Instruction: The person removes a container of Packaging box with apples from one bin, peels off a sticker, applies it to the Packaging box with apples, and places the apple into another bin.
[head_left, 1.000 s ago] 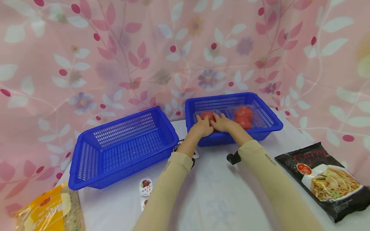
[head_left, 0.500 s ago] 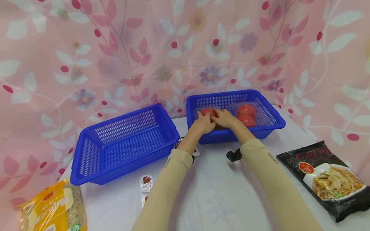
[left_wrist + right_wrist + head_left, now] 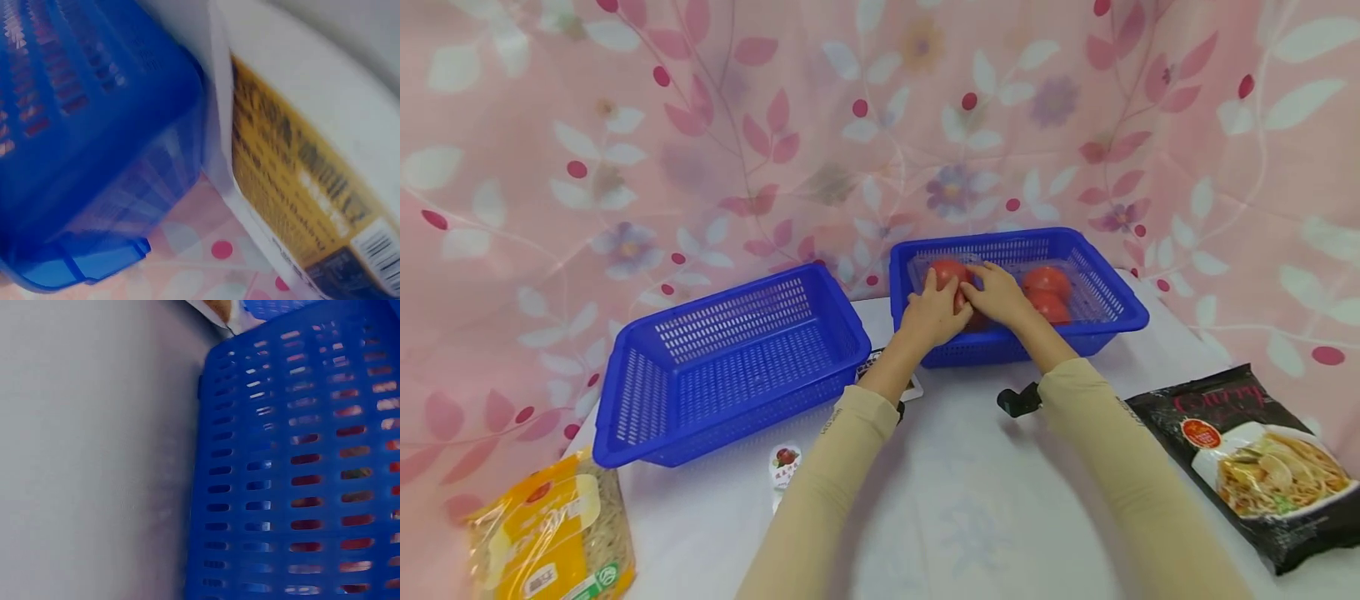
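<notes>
Two red tomatoes (image 3: 1047,293) lie in a clear plastic box at the right of the right-hand blue basket (image 3: 1105,321). At that basket's left side, another clear box (image 3: 919,265) holds tomatoes, one red tomato (image 3: 950,270) showing between the hands. My left hand (image 3: 934,312) grips this pack from the left, fingers spread over its top. From the right, my right hand (image 3: 1002,296) holds the same pack, fingertips close to the left hand's. Both wrist views miss the fingers; the right one shows the basket wall (image 3: 281,487) with red behind its slots.
A second blue basket (image 3: 730,417) stands at the left. A yellow bag (image 3: 550,533) lies front left, a black noodle packet (image 3: 1255,467) at the right. A white pack with a yellow label (image 3: 294,169) stands by the basket corner. Small fruit-printed labels (image 3: 784,467) lie near the left sleeve.
Both hands and the tomato pack between them have risen a little within the right basket. The whole head view has shifted slightly; the other things keep their places.
</notes>
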The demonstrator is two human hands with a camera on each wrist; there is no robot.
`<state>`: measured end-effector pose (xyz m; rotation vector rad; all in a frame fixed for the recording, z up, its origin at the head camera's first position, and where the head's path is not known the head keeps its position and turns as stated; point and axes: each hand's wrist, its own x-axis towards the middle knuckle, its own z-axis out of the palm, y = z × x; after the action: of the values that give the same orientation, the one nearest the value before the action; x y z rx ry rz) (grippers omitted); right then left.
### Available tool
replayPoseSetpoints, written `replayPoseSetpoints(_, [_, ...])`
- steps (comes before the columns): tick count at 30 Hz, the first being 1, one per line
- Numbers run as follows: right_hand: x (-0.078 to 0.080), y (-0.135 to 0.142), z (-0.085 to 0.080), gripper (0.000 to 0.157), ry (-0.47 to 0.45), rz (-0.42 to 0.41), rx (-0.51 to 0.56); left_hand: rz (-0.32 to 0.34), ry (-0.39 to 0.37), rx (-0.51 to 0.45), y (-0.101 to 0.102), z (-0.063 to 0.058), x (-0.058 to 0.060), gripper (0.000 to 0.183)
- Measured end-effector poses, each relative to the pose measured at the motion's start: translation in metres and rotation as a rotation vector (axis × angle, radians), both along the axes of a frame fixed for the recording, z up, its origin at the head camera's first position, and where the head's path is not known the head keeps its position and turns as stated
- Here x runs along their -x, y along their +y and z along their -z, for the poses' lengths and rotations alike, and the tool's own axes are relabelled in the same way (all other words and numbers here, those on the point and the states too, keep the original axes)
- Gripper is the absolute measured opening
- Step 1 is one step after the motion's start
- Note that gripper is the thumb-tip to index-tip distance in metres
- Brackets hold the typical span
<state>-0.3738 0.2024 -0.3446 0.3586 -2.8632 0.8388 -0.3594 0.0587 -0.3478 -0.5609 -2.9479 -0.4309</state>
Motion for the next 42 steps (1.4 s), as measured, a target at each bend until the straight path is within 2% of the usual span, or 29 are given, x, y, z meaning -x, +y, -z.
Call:
replayPoseSetpoints(3, [-0.003,-0.001,-0.007,0.051,0.063,0.038,0.023,0.004,0.070,-0.067,-0.003,-0.001,-0.003,0.059])
replayPoseSetpoints(8, [-0.013,-0.004,-0.021,0.051,0.130,0.025,0.042,0.008,0.160,-0.140,-0.011,-0.006,-0.010,0.058])
replayPoseSetpoints(15, [-0.029,-0.009,-0.038,0.049,0.264,-0.024,0.088,0.022,0.285,-0.168,-0.024,-0.029,-0.027,0.056])
replayPoseSetpoints(18, [-0.040,-0.012,-0.043,0.048,0.316,-0.065,0.111,0.049,0.300,-0.191,-0.036,-0.037,-0.039,0.055])
replayPoseSetpoints(24, [-0.072,-0.021,-0.061,0.042,0.439,-0.127,0.170,0.156,0.318,-0.315,-0.059,-0.054,-0.070,0.052])
replayPoseSetpoints(27, [-0.088,-0.025,-0.071,0.042,0.455,-0.136,0.171,0.189,0.349,-0.340,-0.067,-0.064,-0.086,0.052])
replayPoseSetpoints(30, [-0.103,-0.028,-0.075,0.043,0.448,-0.152,0.172,0.213,0.378,-0.322,-0.075,-0.069,-0.100,0.051])
replayPoseSetpoints(36, [-0.129,-0.033,-0.073,0.043,0.439,-0.187,0.166,0.259,0.430,-0.262,-0.089,-0.070,-0.127,0.051])
replayPoseSetpoints(42, [-0.157,-0.037,-0.067,0.045,0.400,-0.265,0.127,0.356,0.437,-0.257,-0.109,-0.060,-0.157,0.054])
